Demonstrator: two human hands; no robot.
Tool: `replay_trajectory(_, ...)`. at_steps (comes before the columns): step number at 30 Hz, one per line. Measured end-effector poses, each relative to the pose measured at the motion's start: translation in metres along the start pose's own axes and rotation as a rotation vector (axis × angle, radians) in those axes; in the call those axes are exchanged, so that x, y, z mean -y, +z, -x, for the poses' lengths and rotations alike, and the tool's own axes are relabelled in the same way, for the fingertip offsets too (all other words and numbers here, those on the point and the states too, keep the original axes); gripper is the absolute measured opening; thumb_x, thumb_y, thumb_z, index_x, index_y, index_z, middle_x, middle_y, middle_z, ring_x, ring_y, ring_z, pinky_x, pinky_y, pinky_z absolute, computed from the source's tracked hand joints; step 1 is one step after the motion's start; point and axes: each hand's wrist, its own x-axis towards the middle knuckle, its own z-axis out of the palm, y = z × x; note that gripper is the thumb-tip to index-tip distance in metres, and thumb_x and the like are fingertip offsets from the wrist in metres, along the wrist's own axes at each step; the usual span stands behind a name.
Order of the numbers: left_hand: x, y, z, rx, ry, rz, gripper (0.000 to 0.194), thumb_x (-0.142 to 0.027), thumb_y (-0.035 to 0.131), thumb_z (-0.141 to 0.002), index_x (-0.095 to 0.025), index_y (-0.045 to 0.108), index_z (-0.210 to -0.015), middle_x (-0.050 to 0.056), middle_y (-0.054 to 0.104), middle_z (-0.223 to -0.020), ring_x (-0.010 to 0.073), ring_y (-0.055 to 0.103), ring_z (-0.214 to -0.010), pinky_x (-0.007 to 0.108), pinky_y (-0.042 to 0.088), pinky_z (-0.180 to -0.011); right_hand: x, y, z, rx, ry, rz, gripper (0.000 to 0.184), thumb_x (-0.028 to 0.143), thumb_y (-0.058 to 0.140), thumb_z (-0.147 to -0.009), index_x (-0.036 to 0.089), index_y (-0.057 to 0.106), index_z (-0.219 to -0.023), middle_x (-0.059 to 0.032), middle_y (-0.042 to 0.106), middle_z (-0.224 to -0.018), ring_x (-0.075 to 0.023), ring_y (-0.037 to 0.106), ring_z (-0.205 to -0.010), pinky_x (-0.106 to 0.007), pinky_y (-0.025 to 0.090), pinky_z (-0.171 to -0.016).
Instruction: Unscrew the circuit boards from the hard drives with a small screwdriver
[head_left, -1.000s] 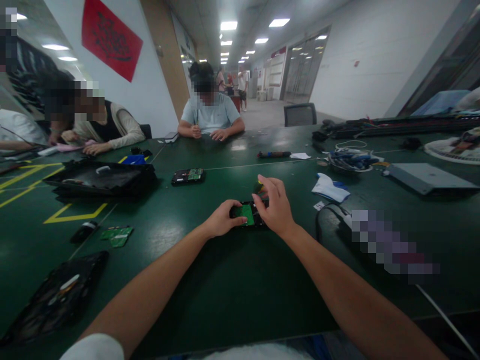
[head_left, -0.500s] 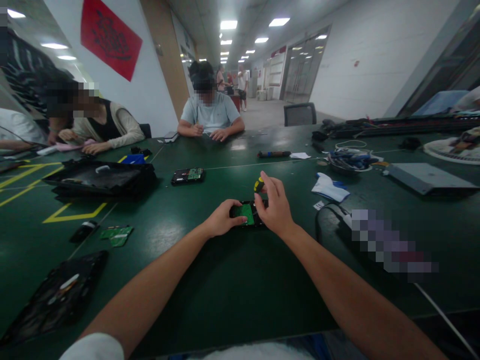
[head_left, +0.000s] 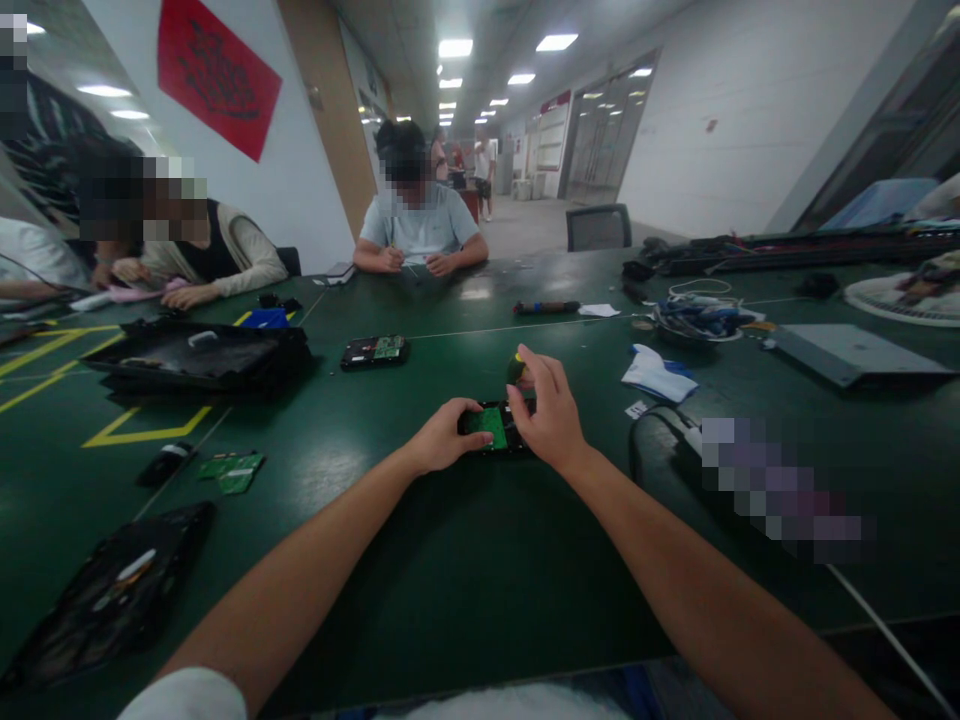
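Note:
A black hard drive with a green circuit board (head_left: 491, 428) lies flat on the table in front of me. My left hand (head_left: 448, 437) grips its left end, with the thumb over the board. Above the drive's right end, my right hand (head_left: 549, 405) has its fingers closed around the short yellow-and-black handle of a screwdriver (head_left: 516, 369). The handle stands roughly upright. My right hand hides the screwdriver's shaft and tip, along with part of the drive's right side.
A second hard drive (head_left: 373, 351) lies farther back on the left. Black trays (head_left: 202, 355), a loose green board (head_left: 231, 470) and a black panel (head_left: 112, 590) are at left. Gloves (head_left: 658, 374), a cable bundle (head_left: 701, 318) and a metal case (head_left: 862, 355) lie right. People sit opposite.
The screwdriver handle has turned in my right hand, showing less yellow now. My left hand and the hard drive keep their place.

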Motion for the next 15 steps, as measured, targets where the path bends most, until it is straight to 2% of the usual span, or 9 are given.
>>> replay_trajectory(3, 0.0013, 0.0007, -0.0007, 0.003, 0.005, 0.004, 0.053, -0.042, 0.077, -0.082, -0.016, 0.059, -0.125, 0.013, 0.063, -0.129, 0.0276, 0.06, -0.117, 0.045, 0.047, -0.105, -0.0001, -0.0003, 0.0, -0.002, 0.001, -0.007, 0.06, 0.025, 0.054, -0.1, 0.028, 0.034, -0.156, -0.0135, 0.054, -0.126, -0.0256, 0.062, -0.106, -0.045, 0.063, -0.086)
replay_trajectory(8, -0.0008, -0.0002, -0.0001, 0.001, -0.003, 0.003, 0.051, -0.041, 0.077, -0.082, -0.018, 0.06, -0.124, 0.012, 0.063, -0.128, 0.0276, 0.06, -0.116, 0.045, 0.048, -0.104, -0.0019, 0.0006, 0.0004, -0.014, 0.022, 0.003, 0.063, 0.021, 0.049, -0.1, 0.029, 0.029, -0.159, -0.0143, 0.053, -0.132, -0.0282, 0.058, -0.119, -0.05, 0.059, -0.097)
replay_trajectory(13, -0.0013, -0.0007, 0.0004, 0.001, 0.003, 0.005, 0.051, -0.041, 0.076, -0.082, -0.018, 0.06, -0.124, 0.013, 0.063, -0.129, 0.0279, 0.06, -0.117, 0.046, 0.047, -0.105, -0.0025, 0.0013, 0.0011, -0.015, 0.014, -0.004, 0.062, 0.021, 0.052, -0.099, 0.03, 0.033, -0.158, -0.0127, 0.054, -0.123, -0.0259, 0.061, -0.107, -0.047, 0.061, -0.089)
replay_trajectory(15, -0.0011, -0.0006, 0.0002, 0.0, 0.006, 0.008, 0.051, -0.042, 0.076, -0.082, -0.018, 0.06, -0.124, 0.012, 0.063, -0.128, 0.0277, 0.06, -0.117, 0.046, 0.047, -0.105, -0.0022, 0.0016, 0.0013, -0.012, 0.009, -0.002, 0.064, 0.02, 0.051, -0.099, 0.03, 0.03, -0.159, -0.0131, 0.053, -0.125, -0.0264, 0.06, -0.109, -0.048, 0.061, -0.091)
